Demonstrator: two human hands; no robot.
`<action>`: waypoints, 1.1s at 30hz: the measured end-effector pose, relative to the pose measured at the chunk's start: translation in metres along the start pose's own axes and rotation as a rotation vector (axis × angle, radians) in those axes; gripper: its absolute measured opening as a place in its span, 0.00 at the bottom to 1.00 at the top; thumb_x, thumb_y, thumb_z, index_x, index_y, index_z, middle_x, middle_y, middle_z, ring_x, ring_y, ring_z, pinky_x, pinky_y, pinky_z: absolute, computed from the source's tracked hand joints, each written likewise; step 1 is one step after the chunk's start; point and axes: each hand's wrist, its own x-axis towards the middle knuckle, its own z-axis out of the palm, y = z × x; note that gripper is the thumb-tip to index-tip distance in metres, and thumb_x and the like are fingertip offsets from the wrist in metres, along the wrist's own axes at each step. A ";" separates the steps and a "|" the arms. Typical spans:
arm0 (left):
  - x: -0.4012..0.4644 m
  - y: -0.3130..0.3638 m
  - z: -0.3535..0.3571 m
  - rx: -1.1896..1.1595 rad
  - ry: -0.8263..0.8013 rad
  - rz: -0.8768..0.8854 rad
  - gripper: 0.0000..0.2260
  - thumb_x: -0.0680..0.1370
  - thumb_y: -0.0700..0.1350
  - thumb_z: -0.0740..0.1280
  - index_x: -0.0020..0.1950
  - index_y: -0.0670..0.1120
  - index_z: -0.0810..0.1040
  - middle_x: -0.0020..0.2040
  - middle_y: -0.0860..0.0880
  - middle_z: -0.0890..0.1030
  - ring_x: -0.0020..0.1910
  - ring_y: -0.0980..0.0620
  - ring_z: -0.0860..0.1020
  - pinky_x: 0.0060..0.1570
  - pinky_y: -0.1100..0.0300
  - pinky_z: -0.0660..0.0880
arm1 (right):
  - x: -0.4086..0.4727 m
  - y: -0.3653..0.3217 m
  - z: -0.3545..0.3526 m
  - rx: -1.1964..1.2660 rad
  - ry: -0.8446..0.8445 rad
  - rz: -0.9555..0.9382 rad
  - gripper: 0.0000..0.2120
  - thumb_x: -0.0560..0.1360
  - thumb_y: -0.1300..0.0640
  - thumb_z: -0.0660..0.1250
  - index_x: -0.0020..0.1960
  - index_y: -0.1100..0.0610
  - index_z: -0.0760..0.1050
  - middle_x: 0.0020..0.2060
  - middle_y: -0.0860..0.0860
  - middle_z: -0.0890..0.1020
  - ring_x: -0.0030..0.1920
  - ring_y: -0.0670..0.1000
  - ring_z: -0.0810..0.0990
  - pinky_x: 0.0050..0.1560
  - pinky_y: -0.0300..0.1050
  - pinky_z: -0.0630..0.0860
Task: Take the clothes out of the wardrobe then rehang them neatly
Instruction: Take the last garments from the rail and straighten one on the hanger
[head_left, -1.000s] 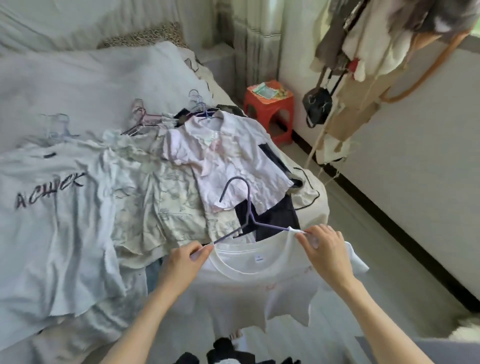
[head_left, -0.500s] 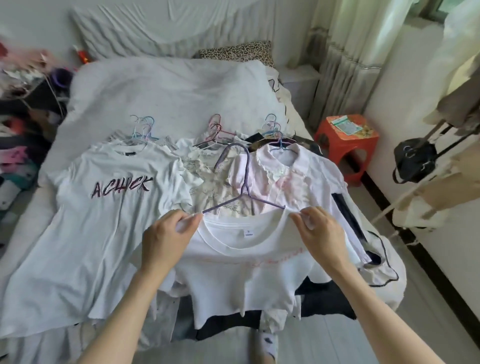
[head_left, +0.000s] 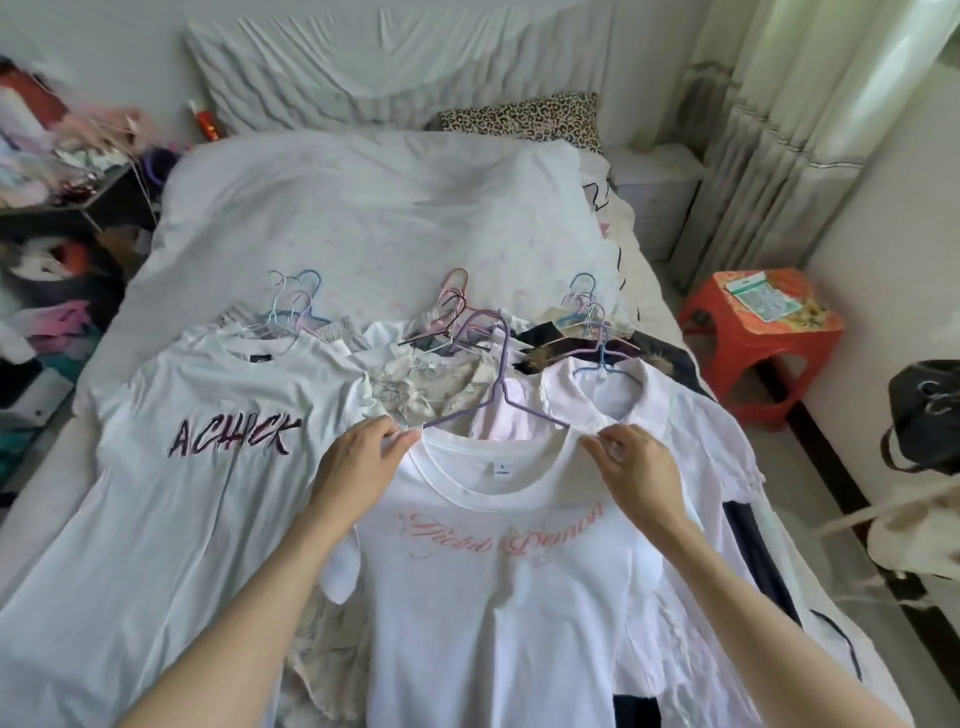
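Held white tee w/ pink script up by both shoulders, purple hanger already threaded thru the neck, hook pointing away toward the pillows. Left hand pinched the left shoulder seam, thumb & curled fingers closed on cloth, prob. on the hanger arm under it too. Right hand did the same on the right shoulder: fingertips bunched tight on fabric, nothing else held.

Vs. 1 s ago: was off the foot of the bed, tee dangling over the floor, view turned toward the wall & orange stool. Half a sec later swung round to face the bed. Now carried further fwd & lower, tee spread over the pile, hem draped toward the body, script legible. Grip on both shoulders unchanged thru all three.

Landed betw. the ACHICK tee on the left & the pale pink collared shirt on the right, overlapping the cream patterned top in the middle. Cannot tell whether fully resting on the pile or part-held above it.

Meaning for task: looked like the sort/lay-out stage, i.e. garments out of the wardrobe, each on its hanger, stacked in rows on the bed. This tee seemed squared on its hanger & about ready to be let go. Rehanging proper not yet begun, wardrobe out of view. Next likely: release, smooth shoulders, take another piece. Risk: wire hooks at the top of the piles tangling when lifted.
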 end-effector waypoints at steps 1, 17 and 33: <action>0.016 0.002 0.001 0.018 0.010 0.008 0.14 0.76 0.50 0.67 0.36 0.47 0.65 0.35 0.51 0.70 0.39 0.43 0.75 0.36 0.58 0.60 | 0.016 -0.002 0.001 -0.003 0.010 -0.003 0.12 0.74 0.49 0.67 0.43 0.59 0.79 0.41 0.54 0.80 0.43 0.58 0.78 0.40 0.48 0.71; 0.207 -0.075 0.128 0.107 -0.154 -0.063 0.14 0.77 0.50 0.65 0.41 0.40 0.75 0.41 0.43 0.79 0.44 0.41 0.77 0.40 0.51 0.69 | 0.208 0.050 0.127 -0.136 -0.173 0.150 0.13 0.75 0.51 0.64 0.41 0.59 0.78 0.41 0.56 0.81 0.46 0.60 0.77 0.42 0.48 0.66; 0.228 -0.098 0.218 0.202 -0.423 -0.038 0.19 0.77 0.44 0.64 0.66 0.38 0.71 0.62 0.38 0.74 0.60 0.38 0.73 0.55 0.45 0.71 | 0.211 0.106 0.172 -0.393 -0.120 -0.015 0.16 0.71 0.57 0.60 0.56 0.59 0.78 0.49 0.58 0.80 0.49 0.62 0.79 0.53 0.56 0.73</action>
